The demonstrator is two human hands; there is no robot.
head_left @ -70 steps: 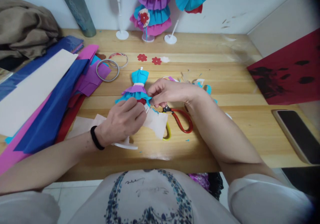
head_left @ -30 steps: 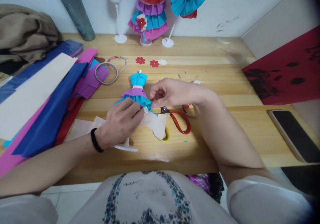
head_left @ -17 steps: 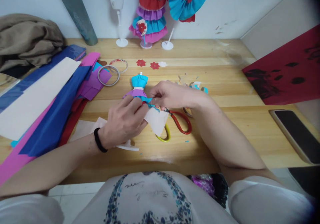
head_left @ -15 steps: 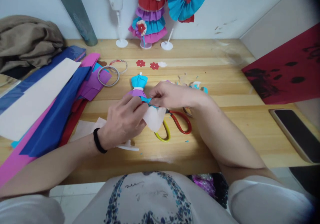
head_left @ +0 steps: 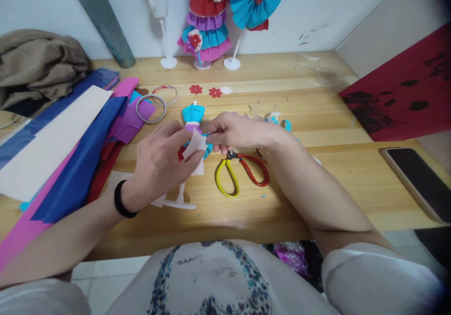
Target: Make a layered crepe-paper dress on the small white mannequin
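A small dress form (head_left: pixel 193 114) with a blue paper bodice and a purple layer below lies on the table in front of my hands. My left hand (head_left: pixel 160 157) holds a piece of white paper (head_left: pixel 194 143) between thumb and fingers, over the form's skirt part. With thumb and fingers pinched, my right hand (head_left: pixel 225 131) meets the paper's right edge, where some blue paper shows. Part of the skirt, including a bit of red, is hidden behind my left hand. The form's white stand base (head_left: pixel 179 205) points toward me. Scissors (head_left: pixel 231 155) with yellow and red handles lie below my right hand.
Coloured paper sheets (head_left: pixel 81 160) pile up at the left, beside tape rolls (head_left: pixel 151 109). Red paper flowers (head_left: pixel 196 89) lie behind the form. Dressed stands (head_left: pixel 204 35) and a bottle (head_left: pixel 105 24) line the wall. Paper scraps (head_left: pixel 273 117) and a phone (head_left: pixel 416 181) are at the right.
The white paper, hanging below my hands before, is now raised and turned left over the skirt. My left hand has shifted left and opened its grip wider, uncovering the scissors' handles.
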